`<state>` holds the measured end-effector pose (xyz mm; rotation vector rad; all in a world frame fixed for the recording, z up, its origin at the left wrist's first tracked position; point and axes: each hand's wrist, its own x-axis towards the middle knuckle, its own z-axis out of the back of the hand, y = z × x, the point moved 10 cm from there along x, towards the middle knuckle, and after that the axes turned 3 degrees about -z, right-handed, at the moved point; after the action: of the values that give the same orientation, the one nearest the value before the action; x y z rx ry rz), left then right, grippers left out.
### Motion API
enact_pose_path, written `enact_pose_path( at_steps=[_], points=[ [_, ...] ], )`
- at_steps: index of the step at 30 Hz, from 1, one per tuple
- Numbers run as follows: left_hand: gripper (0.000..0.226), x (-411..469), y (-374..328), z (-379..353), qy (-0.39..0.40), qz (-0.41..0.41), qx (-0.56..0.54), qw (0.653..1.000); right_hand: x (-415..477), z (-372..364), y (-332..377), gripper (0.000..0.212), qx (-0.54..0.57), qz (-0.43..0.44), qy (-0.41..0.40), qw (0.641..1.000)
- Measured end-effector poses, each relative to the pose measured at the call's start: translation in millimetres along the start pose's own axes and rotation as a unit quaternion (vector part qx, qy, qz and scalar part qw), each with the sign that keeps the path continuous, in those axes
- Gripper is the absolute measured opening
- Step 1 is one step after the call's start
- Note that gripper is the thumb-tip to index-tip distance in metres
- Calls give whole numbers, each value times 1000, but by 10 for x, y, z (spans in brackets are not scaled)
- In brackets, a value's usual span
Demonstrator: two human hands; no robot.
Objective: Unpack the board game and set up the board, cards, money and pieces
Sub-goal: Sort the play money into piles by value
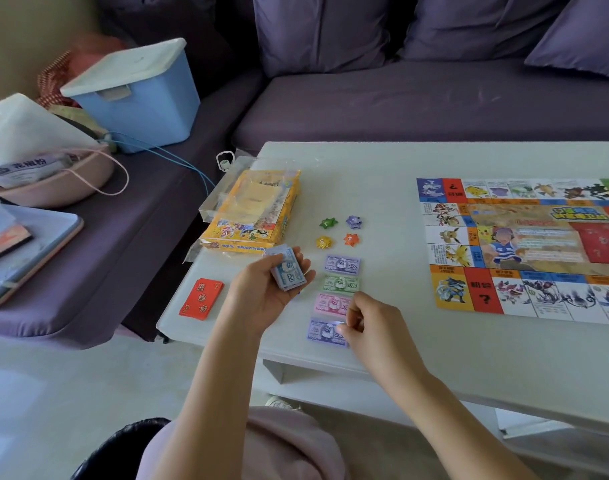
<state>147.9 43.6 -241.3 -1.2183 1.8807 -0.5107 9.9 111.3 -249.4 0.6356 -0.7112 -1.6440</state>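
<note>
At frame centre, your left hand [266, 292] grips the blue money stack [289, 271]; your right hand [374, 329] pinches the purple note [321, 330] on the tabletop [382, 174]; board [524, 251] lies at right.

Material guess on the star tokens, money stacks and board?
Star tokens: likely moulded plastic, slightly glossy, with crisp faceted points; folded card isn't ruled out. Money stacks: thin matte printed paper in flat, thin-edged bundles. Board: printed paper or thin card sheet with a faint sheen; it lies flat on the table with no visible thickness.
</note>
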Motion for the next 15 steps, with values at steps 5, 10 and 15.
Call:
enact_pose_path(
  at_steps=[5,10,15],
  points=[
    [28,-14,27,-31,14,8,6,1000,-7,15,-20,37,-5,1,-7,1000],
    [33,-39,30,-95,45,9,-1,999,-24,65,-19,32,-1,17,-36,999],
    [25,-41,94,-157,71,10,33,997,1,302,81,20,157,16,-60,986]
  ],
)
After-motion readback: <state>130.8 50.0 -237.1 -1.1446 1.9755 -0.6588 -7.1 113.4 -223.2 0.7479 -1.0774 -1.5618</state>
